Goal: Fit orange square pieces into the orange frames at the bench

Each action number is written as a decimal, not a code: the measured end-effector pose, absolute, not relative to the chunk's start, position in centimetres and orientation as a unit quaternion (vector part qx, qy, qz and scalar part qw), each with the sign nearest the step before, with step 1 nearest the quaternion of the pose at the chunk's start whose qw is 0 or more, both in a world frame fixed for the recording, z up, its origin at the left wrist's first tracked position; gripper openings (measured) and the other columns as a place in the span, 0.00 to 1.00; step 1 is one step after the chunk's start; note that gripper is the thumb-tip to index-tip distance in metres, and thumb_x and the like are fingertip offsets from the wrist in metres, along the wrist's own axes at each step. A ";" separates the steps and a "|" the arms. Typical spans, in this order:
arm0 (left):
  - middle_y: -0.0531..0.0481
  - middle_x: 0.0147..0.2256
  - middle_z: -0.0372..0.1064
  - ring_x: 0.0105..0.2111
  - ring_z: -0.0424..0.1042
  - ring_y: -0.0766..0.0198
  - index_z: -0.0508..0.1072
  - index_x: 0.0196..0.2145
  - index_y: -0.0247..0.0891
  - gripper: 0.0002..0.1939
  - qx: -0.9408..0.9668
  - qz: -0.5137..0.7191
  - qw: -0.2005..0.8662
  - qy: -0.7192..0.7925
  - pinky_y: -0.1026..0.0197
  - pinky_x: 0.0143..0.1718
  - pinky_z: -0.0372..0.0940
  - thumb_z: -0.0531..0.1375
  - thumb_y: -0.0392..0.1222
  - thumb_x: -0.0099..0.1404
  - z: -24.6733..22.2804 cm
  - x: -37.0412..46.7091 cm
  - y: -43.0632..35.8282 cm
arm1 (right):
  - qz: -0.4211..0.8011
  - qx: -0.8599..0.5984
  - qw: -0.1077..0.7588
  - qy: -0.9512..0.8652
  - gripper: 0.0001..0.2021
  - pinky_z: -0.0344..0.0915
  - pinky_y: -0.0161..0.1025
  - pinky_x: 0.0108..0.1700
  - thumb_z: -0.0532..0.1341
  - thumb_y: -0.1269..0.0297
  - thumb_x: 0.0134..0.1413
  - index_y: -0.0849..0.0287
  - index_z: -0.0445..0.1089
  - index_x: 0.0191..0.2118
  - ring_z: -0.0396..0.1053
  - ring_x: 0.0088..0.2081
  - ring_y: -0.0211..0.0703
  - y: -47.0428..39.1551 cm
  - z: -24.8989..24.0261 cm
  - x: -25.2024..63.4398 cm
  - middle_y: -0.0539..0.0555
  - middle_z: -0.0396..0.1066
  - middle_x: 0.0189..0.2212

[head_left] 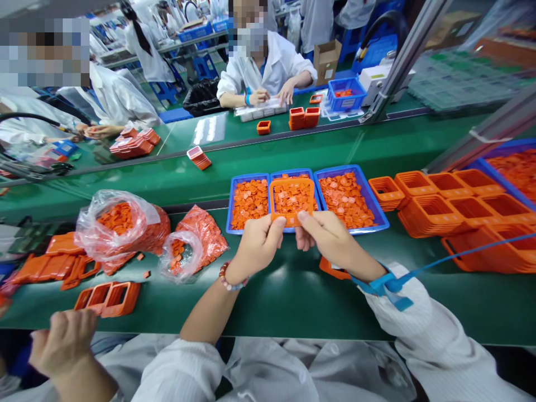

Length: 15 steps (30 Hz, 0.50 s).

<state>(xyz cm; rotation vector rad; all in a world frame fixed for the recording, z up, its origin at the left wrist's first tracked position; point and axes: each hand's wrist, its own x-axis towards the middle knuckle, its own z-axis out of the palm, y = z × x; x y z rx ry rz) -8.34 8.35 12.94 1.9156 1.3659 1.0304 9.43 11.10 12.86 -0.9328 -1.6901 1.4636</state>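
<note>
1. Both hands are grasping: the left hand [257, 245] and the right hand [330, 237] pinch one orange, rectangular, open-windowed plastic frame [288, 220], mid-picture.
2. It rises straight up-picture from the grip, one hand at each lower corner, neither hand nearer; the foreshortening hides which way its long axis runs.
3. Right beyond it: the middle blue rectangular plastic tray [288, 172], its small, flat orange plastic pieces [292, 195] showing through the window.
4. Under the right wrist, an orange plastic part [333, 269] pokes out on the smooth green worktop [285, 301].
5. Farther out, nested orange plastic frame stacks [431, 226] fill picture right; a clear plastic bag of orange pieces [205, 237] sits left.
</note>
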 end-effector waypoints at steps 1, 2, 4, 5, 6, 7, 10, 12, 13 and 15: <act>0.55 0.15 0.61 0.17 0.61 0.70 0.65 0.21 0.38 0.27 0.706 0.391 0.289 0.515 0.65 0.22 0.56 0.47 0.54 0.75 13.0 -8.4 8.4 | 0.575 -0.358 0.354 -0.644 0.29 0.62 0.34 0.26 0.51 0.43 0.66 0.58 0.69 0.23 0.67 0.21 0.37 11.2 12.8 9.5 0.51 0.71 0.18; 0.55 0.17 0.64 0.17 0.62 0.70 0.67 0.25 0.38 0.24 0.694 0.407 0.282 0.523 0.66 0.21 0.57 0.49 0.53 0.74 13.0 -8.5 8.4 | 0.579 -0.359 0.356 -0.639 0.29 0.62 0.34 0.26 0.50 0.43 0.67 0.58 0.70 0.23 0.67 0.21 0.37 11.3 12.8 9.6 0.51 0.71 0.18; 0.53 0.26 0.72 0.19 0.65 0.70 0.71 0.37 0.37 0.14 0.679 0.458 0.201 0.537 0.66 0.22 0.61 0.57 0.52 0.71 13.1 -8.7 8.2 | 0.573 -0.367 0.352 -0.642 0.29 0.62 0.34 0.26 0.50 0.43 0.67 0.59 0.69 0.23 0.67 0.21 0.36 11.4 12.9 9.8 0.51 0.70 0.18; 0.50 0.32 0.76 0.21 0.67 0.70 0.71 0.43 0.37 0.14 0.683 0.478 0.133 0.536 0.65 0.25 0.64 0.60 0.51 0.68 13.2 -8.8 8.0 | 0.568 -0.370 0.347 -0.648 0.29 0.62 0.34 0.26 0.50 0.44 0.67 0.59 0.69 0.23 0.67 0.21 0.36 11.4 12.9 9.8 0.51 0.70 0.18; 0.47 0.38 0.77 0.24 0.70 0.69 0.70 0.47 0.38 0.16 0.700 0.484 0.064 0.522 0.64 0.29 0.67 0.64 0.49 0.66 13.3 -8.9 7.8 | 0.563 -0.369 0.342 -0.655 0.28 0.62 0.34 0.27 0.50 0.45 0.68 0.59 0.69 0.23 0.67 0.21 0.36 11.3 12.8 9.8 0.51 0.70 0.18; 0.46 0.43 0.78 0.26 0.72 0.68 0.70 0.49 0.38 0.18 0.729 0.469 0.009 0.498 0.63 0.32 0.69 0.66 0.47 0.64 13.4 -9.0 7.5 | 0.561 -0.364 0.335 -0.664 0.28 0.62 0.34 0.27 0.50 0.45 0.68 0.59 0.69 0.23 0.67 0.22 0.36 11.2 12.8 9.8 0.51 0.69 0.18; 0.48 0.44 0.79 0.30 0.76 0.67 0.72 0.51 0.39 0.17 0.815 0.375 -0.043 0.440 0.65 0.36 0.70 0.64 0.40 0.65 13.6 -9.5 6.3 | 0.559 -0.343 0.308 -0.689 0.29 0.62 0.34 0.28 0.49 0.46 0.69 0.59 0.67 0.22 0.67 0.22 0.36 10.8 12.5 9.3 0.50 0.68 0.17; 0.49 0.40 0.80 0.29 0.76 0.69 0.72 0.51 0.38 0.15 0.823 0.339 -0.036 0.454 0.67 0.34 0.69 0.63 0.38 0.67 13.4 -10.0 5.6 | 0.565 -0.334 0.279 -0.701 0.28 0.62 0.34 0.28 0.50 0.47 0.69 0.59 0.68 0.23 0.67 0.22 0.35 10.4 12.2 8.8 0.49 0.69 0.17; 0.49 0.39 0.79 0.27 0.75 0.69 0.72 0.51 0.37 0.15 0.818 0.331 -0.029 0.469 0.67 0.33 0.69 0.62 0.38 0.67 13.2 -10.4 5.2 | 0.569 -0.330 0.263 -0.705 0.27 0.62 0.34 0.29 0.50 0.48 0.69 0.59 0.69 0.23 0.68 0.22 0.35 10.2 12.1 8.5 0.49 0.69 0.18; 0.46 0.42 0.78 0.26 0.74 0.70 0.72 0.52 0.36 0.15 0.811 0.315 -0.007 0.492 0.66 0.33 0.69 0.62 0.39 0.68 12.8 -11.3 4.4 | 0.572 -0.325 0.230 -0.717 0.25 0.62 0.34 0.30 0.52 0.50 0.69 0.60 0.69 0.24 0.69 0.22 0.35 9.9 11.9 8.1 0.49 0.70 0.18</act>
